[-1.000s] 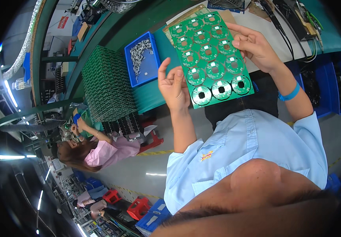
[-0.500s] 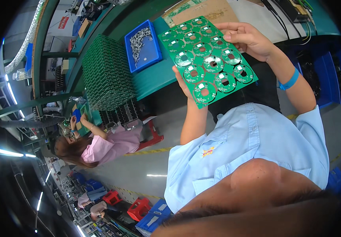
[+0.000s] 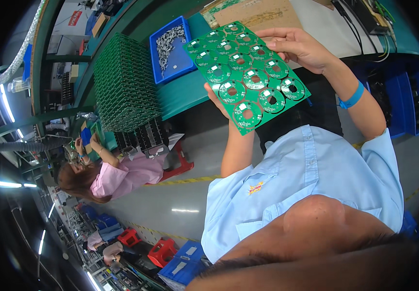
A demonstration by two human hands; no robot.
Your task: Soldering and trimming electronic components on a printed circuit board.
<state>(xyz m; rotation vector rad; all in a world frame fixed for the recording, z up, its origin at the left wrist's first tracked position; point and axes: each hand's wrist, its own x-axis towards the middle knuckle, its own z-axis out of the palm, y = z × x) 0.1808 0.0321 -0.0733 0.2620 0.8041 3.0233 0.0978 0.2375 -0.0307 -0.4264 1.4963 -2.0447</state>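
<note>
Green panel [image 3: 247, 72] slants lengthwise down rightward, right grip [image 3: 301, 48] pinching it, left grip [image 3: 219, 105] unclear.

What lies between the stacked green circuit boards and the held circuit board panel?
In the head view, a blue bin of small grey parts and green benchtop lie between the stacked boards and held panel.

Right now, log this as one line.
right hand: grip on green rectangular circuit-board panel; left hand: mostly hidden behind panel; blue rectangular plastic tray: left of panel
</note>
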